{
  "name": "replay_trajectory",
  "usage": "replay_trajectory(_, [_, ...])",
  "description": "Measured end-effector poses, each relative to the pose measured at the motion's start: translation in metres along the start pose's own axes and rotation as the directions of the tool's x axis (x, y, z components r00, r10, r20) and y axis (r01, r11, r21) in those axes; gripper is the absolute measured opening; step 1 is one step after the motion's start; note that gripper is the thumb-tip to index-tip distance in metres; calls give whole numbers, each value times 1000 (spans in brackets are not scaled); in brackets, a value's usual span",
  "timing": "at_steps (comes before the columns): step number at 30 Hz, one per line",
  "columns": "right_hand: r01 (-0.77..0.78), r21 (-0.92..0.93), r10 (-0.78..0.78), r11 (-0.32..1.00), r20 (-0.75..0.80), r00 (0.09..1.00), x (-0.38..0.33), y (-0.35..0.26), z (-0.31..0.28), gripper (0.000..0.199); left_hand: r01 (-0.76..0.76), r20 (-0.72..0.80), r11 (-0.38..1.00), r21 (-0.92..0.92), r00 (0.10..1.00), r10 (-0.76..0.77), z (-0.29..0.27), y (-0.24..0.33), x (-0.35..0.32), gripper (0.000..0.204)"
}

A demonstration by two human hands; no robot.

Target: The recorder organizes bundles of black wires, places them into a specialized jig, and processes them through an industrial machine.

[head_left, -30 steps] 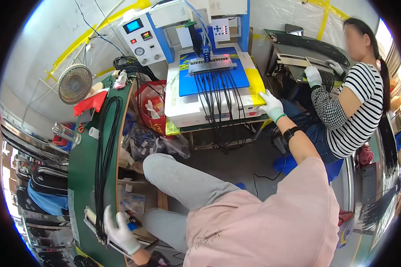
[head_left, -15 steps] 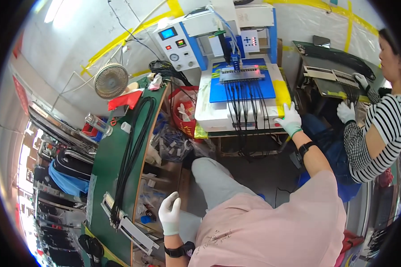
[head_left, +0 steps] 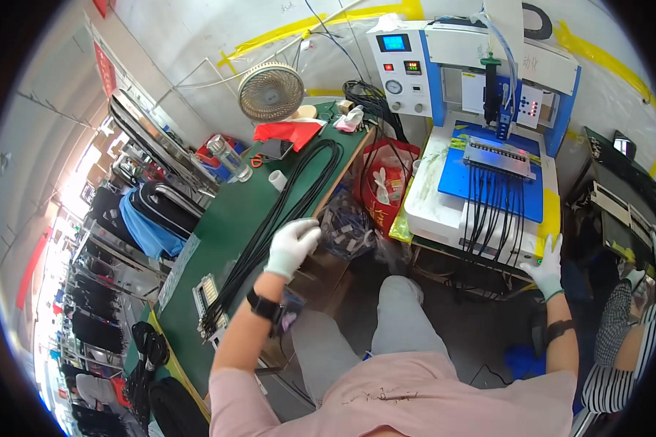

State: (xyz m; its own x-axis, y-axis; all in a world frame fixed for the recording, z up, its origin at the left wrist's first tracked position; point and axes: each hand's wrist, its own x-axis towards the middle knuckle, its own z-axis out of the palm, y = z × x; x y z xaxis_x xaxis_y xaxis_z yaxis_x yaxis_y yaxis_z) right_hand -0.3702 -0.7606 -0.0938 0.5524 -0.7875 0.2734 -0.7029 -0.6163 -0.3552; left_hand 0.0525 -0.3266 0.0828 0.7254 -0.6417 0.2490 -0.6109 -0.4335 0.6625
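Note:
My right hand (head_left: 545, 269), in a white glove, rests at the front right corner of a white bench machine (head_left: 444, 218), fingers stretched out beside a green button. On the machine's blue plate (head_left: 452, 178) sits a metal fixture bar (head_left: 499, 157), with several black cables (head_left: 492, 211) hanging from it over the front edge. A vertical tool head (head_left: 501, 109) stands over that bar. My left hand (head_left: 293, 247), also gloved, hovers by the edge of the green table (head_left: 233, 218), fingers loosely bent and apart with nothing in them. Close by lies a long bundle of black cables (head_left: 288, 207), ending at a light-coloured fixture (head_left: 208, 295).
A fan (head_left: 271, 92), a red cloth (head_left: 288, 133), orange scissors (head_left: 256, 159), a clear bottle (head_left: 229, 158) and a white roll (head_left: 278, 180) occupy the table. A red bag (head_left: 386, 182) hangs between table and machine. A co-worker's sleeve (head_left: 614, 320) is at the right.
The view has swung left, so the machine appears farther right. My left hand has risen from beside my leg toward the table's cables. My right hand stays at the machine's corner.

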Motion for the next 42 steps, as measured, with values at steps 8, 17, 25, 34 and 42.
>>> replay_trajectory(8, [-46,63,42,997,62,997,-1,-12,-13,121,-275,-48,912,305,952,303,49,-24,207,39])
replay_trajectory(17, [-162,-17,163,987,118,980,4,-27,-24,127,-347,58,799,491,928,368,155,-85,385,40])
replay_trajectory(25, [-136,6,134,991,137,981,9,-30,-28,126,-124,-161,985,120,977,143,126,-73,380,50])
replay_trajectory(34, [-144,28,139,989,135,981,7,-27,-29,120,277,383,541,-794,919,92,212,68,295,32])
replay_trajectory(42, [-192,30,187,981,128,974,9,-29,-29,114,-128,274,699,-703,859,433,328,151,305,16])
